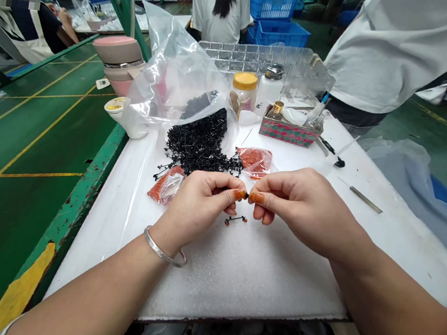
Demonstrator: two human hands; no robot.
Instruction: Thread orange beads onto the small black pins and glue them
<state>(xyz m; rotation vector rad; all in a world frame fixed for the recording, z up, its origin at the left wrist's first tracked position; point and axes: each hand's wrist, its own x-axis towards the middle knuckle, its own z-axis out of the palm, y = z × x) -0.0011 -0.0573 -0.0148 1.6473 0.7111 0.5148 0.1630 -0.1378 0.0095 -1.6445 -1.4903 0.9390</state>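
Observation:
My left hand (207, 201) and my right hand (290, 203) meet fingertip to fingertip above the white table mat. Both are closed in a pinch around a small black part (246, 196), mostly hidden by the fingers. Just below them on the mat lies a thin black axle-like piece (236, 219) with orange-red bits at its ends. Beyond my hands is a heap of similar black pieces (198, 140) spilling from a clear plastic bag (171, 63). One bag of small orange-red parts (166, 184) sits beside my left hand, another such bag (254, 161) behind the fingertips.
Behind the heap stand a yellow-lidded jar (243, 91), a white bottle (271, 83) and a patterned box (291, 127). A clear compartment tray (221, 53) spans the back. A thin metal blade (366, 200) lies right. A pink container (118, 59) stands left. People are nearby.

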